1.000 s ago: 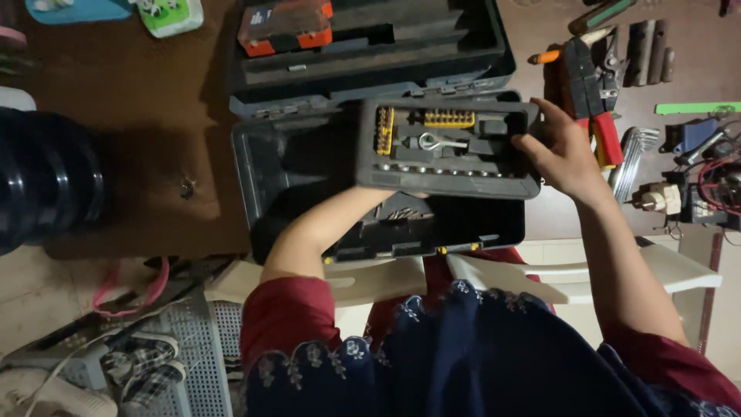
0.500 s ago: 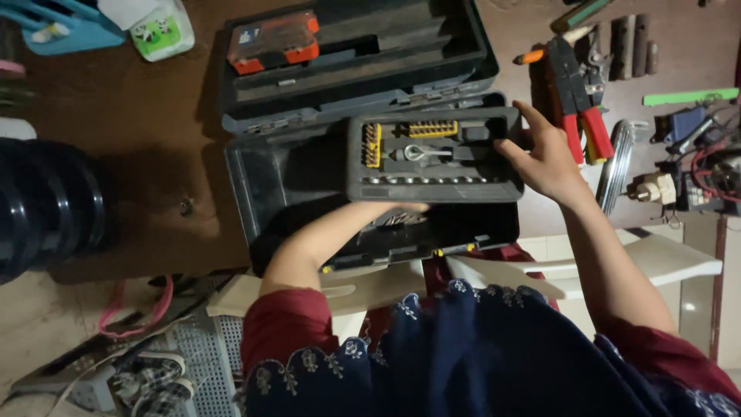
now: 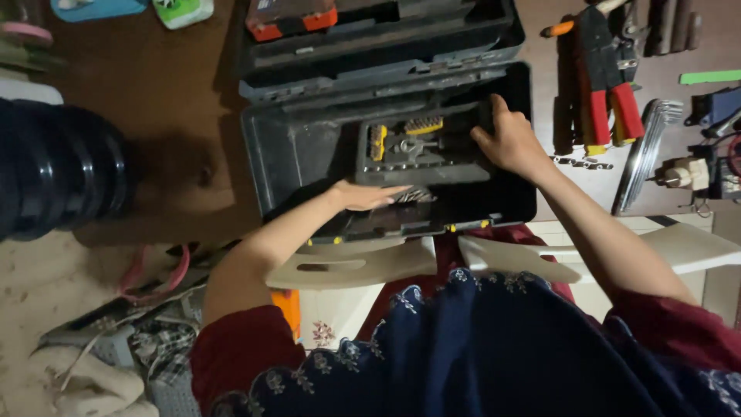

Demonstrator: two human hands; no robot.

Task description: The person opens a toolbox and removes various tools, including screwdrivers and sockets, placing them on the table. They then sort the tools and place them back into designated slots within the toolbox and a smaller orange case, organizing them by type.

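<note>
The grey socket-set tray (image 3: 421, 150) sits low inside the open black toolbox (image 3: 293, 154), nearly seated but not yet let go. The right hand (image 3: 509, 143) grips its right end, arm reaching forward; the left hand (image 3: 363, 196) lies flat and open along its near edge

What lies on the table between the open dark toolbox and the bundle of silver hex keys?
In the head view, red-handled pliers lie between the dark plastic toolbox and the silver hex keys, with a short metal chain below them.

Brown table (image 3: 170, 100), open toolbox (image 3: 266, 154), red-handled pliers (image 3: 610, 85), hex keys (image 3: 644, 150)
</note>
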